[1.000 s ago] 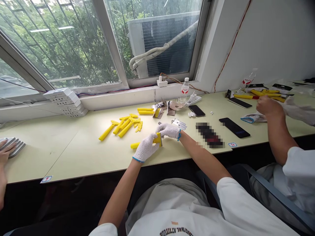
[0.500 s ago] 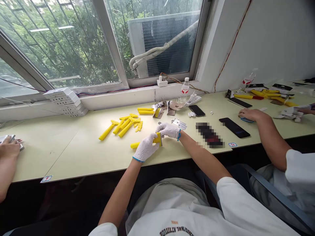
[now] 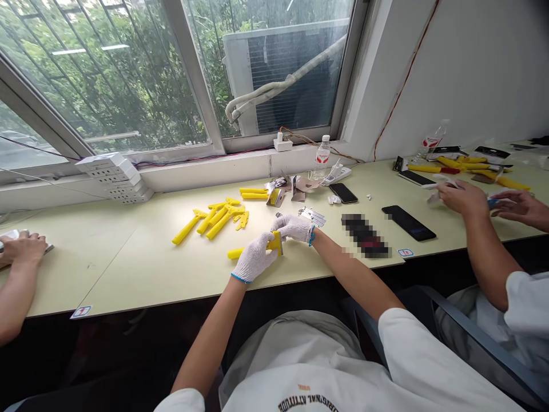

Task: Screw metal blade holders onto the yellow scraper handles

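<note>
A yellow scraper (image 3: 235,253) with a metal blade along its head is held just above or on the table, its handle pointing left. My left hand (image 3: 256,257), in a white knit glove, is wrapped around it near the head. Gloved too, my right hand (image 3: 295,228) pinches the top of the scraper's head; its fingertips are partly hidden. Behind my hands lie several yellow scraper handles (image 3: 221,220) and small yellow pieces (image 3: 242,221). Metal blades (image 3: 315,217) rest just beyond my right hand.
Near the window are more yellow handles (image 3: 253,193), a water bottle (image 3: 321,157) and a phone (image 3: 343,193). A larger black phone (image 3: 409,222) lies to the right. Co-workers' hands are at the left (image 3: 26,246) and right (image 3: 465,197) of the table (image 3: 171,272).
My hands and the scraper have stayed almost still. The co-worker on the right has raised both hands and holds a glove; the left co-worker's hand has shifted slightly right.
</note>
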The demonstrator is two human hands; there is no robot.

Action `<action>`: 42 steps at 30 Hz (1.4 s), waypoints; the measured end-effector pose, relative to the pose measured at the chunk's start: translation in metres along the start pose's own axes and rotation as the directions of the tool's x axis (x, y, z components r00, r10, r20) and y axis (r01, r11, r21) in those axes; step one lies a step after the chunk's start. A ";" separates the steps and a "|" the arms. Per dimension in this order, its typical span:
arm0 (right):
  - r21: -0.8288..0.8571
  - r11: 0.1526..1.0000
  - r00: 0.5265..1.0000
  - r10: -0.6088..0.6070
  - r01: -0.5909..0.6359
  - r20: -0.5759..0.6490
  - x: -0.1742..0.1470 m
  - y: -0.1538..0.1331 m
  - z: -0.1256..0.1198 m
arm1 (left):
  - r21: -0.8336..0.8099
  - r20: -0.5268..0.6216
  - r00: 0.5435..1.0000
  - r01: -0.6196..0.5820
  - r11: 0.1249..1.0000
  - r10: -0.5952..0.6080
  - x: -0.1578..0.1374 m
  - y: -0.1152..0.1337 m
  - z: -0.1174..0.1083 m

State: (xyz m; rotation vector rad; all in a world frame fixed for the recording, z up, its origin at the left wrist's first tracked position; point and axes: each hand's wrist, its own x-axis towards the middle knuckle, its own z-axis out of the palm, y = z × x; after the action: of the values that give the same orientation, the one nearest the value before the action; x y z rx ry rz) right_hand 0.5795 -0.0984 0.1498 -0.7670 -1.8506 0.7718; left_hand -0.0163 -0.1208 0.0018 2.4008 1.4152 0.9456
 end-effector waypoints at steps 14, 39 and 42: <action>0.182 0.956 0.904 0.139 -0.228 0.405 0.110 0.013 0.362 | -0.007 0.006 1.000 -0.008 1.000 0.008 0.000 -0.005 0.003; 0.249 0.899 0.882 0.242 -0.361 0.405 0.124 0.056 0.375 | -0.030 0.008 1.000 0.024 0.999 -0.024 0.001 -0.003 0.003; 0.257 0.880 0.864 0.268 -0.400 0.425 0.122 0.057 0.375 | -0.028 -0.009 1.000 0.023 0.999 -0.023 0.001 -0.003 0.003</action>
State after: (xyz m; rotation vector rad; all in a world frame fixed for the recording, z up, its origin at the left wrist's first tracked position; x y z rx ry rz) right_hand 0.2015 -0.0361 0.0403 -0.7654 -1.8591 1.5188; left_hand -0.0162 -0.1181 -0.0020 2.3585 1.4203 0.9658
